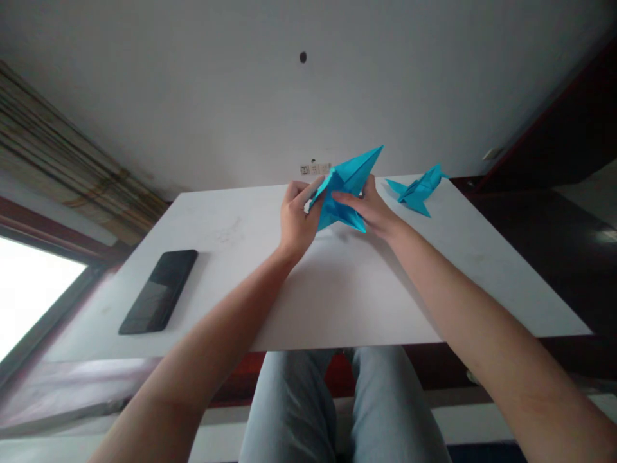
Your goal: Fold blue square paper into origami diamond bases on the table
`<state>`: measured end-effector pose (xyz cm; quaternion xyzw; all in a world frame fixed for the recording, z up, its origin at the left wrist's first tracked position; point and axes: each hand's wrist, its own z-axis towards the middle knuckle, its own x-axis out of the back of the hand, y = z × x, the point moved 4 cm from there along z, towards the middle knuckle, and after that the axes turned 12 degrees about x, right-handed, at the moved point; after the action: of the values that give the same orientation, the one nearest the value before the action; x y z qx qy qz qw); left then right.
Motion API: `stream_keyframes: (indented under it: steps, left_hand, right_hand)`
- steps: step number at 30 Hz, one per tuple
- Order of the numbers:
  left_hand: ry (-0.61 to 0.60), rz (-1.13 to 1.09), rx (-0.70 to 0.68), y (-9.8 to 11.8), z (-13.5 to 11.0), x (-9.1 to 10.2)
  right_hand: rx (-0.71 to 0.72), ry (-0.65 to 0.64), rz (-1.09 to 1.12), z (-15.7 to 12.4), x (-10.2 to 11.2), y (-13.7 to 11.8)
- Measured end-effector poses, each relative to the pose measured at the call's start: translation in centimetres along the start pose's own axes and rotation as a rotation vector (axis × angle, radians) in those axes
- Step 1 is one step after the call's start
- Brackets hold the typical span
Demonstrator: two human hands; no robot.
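White wall fills the back, w/ a small socket strip just above the far edge of a white surface. Striped curtain and bright window sit off to the L; knees in pale jeans show below the near edge. Black phone lies on the L side of the surface, well apart from the hands.

Blue origami model is held between both hands, toward the far edge, w/ its sharp tip pointing up and R. L hand is closed around its L side, w/ a small white bit at the grip, too small to identify. R hand is also holding, fingers laid flat across the front. Blue origami bird sits just R of the R hand, near the far edge.

Risks: hard squeeze could crush the folds or bend the thin tip. Loose R hand could let layers spring apart. Sideways slip could knock the bird over the edge.
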<state>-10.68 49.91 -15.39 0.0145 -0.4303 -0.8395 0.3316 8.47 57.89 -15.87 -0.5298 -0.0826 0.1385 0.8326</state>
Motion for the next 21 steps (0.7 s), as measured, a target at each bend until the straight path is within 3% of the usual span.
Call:
stream_keyframes:
  steps: [6, 10, 15, 21]
  left_hand:
    - [0.057, -0.048, 0.098, 0.0, 0.7, 1.4]
    - [0.093, -0.077, 0.217, -1.9, 1.4, 2.0]
    - [0.121, -0.112, 0.336, -3.8, 2.0, 2.5]
    - [0.124, -0.126, 0.363, -5.4, 2.8, 3.3]
  right_hand:
    - [0.016, 0.011, -0.274, 1.1, 1.5, 2.8]
    - [-0.073, 0.004, -0.266, 1.5, 2.6, 3.1]
    - [0.015, -0.010, -0.219, 1.3, 3.0, 1.6]
    - [0.006, -0.007, -0.110, 1.1, 3.3, 1.4]
